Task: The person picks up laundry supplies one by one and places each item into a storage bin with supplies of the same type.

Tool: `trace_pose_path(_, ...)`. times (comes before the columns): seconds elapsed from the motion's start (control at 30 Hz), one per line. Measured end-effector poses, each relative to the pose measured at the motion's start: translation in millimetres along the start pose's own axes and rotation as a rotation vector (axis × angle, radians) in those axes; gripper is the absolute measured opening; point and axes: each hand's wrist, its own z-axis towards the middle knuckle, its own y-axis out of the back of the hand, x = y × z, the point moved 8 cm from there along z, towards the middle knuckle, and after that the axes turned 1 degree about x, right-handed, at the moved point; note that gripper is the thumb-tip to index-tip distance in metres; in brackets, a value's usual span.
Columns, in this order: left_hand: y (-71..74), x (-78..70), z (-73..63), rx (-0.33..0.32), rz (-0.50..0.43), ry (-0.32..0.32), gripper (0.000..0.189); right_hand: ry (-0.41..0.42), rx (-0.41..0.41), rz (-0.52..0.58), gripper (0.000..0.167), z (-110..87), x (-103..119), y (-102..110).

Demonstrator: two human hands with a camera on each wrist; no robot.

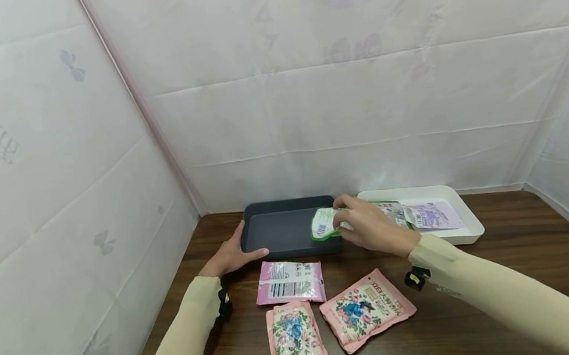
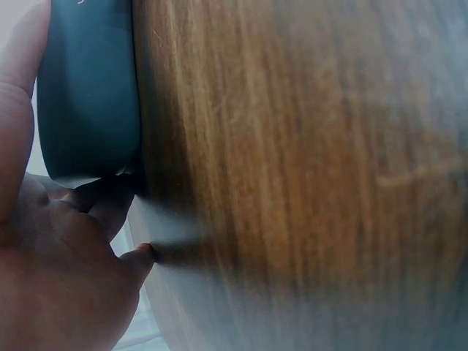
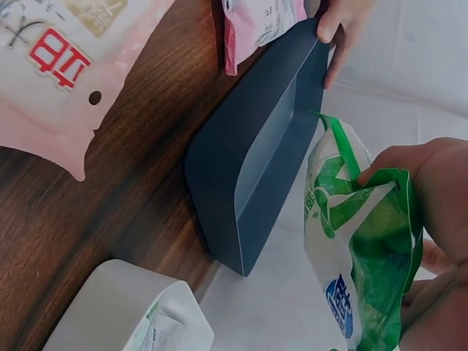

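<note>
My right hand [image 1: 371, 226] pinches a green-and-white plastic pouch [image 1: 323, 224] by its edge. It hangs over the right part of a dark grey tray [image 1: 284, 250]; in the right wrist view the pouch [image 3: 365, 248] sags from the fingers, apart from the tray [image 3: 219, 146]. At the tray's left end, my left hand [image 1: 230, 254] grips the near corner, thumb along the front and fingers along the side. Close up, the left hand [image 2: 66, 256] is around the tray's end [image 2: 91, 95].
On the right stands a white tray [image 1: 471, 220] with a purple packet [image 1: 436, 216] and a green-edged packet [image 1: 396, 211]. Nearer lie a pink packet, back up [image 1: 290, 282], and two pink floral pouches [image 1: 298, 346] [image 1: 368, 309] on the wooden table [image 1: 468, 309]. White curtains [image 1: 277, 114] surround it.
</note>
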Motion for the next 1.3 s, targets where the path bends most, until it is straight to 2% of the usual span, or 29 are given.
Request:
trace_pose_path(0.9, -1.0, -2.9, 1.9, 0.005, 0.012, 0.006, 0.126, -0.093, 0.053, 0.038, 0.007, 41.8, -26, -40)
trace_pose_path(1.3, 0.0, -1.7, 1.2, 0.008, -0.008, -0.005, 0.127, -0.083, 0.089, 0.046, 0.007, 63.1, -31, -59)
